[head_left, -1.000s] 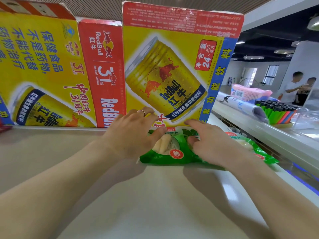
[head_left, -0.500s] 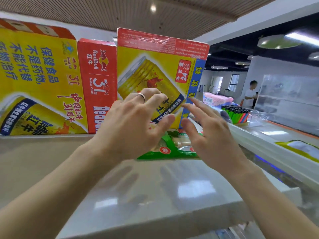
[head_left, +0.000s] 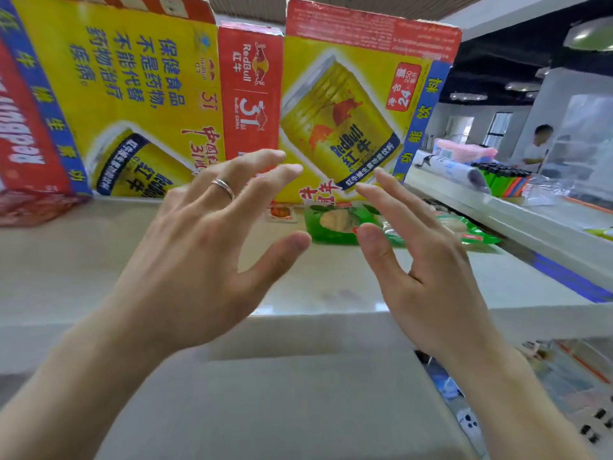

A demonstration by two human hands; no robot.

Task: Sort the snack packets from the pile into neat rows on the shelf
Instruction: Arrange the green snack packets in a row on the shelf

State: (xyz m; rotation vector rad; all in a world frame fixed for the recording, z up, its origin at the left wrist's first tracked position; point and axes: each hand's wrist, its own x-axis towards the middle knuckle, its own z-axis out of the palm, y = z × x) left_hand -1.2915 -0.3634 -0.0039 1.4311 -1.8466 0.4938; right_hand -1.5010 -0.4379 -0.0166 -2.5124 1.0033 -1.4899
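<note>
- Over the front half of the shelf, the left hand hangs in the air with its fingers spread wide and nearly straight. It holds nothing and touches nothing. A silver ring sits on one finger.
- Beside it the right hand is likewise open, palm turned toward the left hand, fingers straight and apart. It grips nothing, and a gap lies between the two hands.
- Through that gap a green snack packet shows, lying flat near the shelf's back edge, just in front of the cartons.
- A second green packet lies toward the shelf's right edge, partly hidden by the right hand; whether the two packets touch cannot be told.
- A small orange packet lies just left of the first, at the back edge.
- A broad stretch of pale shelf surface shows from the packets leftward, and another strip runs along the front edge under the hands.
- Along the back edge stand a yellow carton at the left, a narrow red carton in the middle and a can-printed carton at the right, walling off the back.
- At the back left corner a red bag lies against the yellow carton.
- Past the right edge, a separate counter carries a pink bag and a row of black-topped coloured items; a person stands beyond.
- Below the front edge at the right, a lower shelf holds blurred small goods.
</note>
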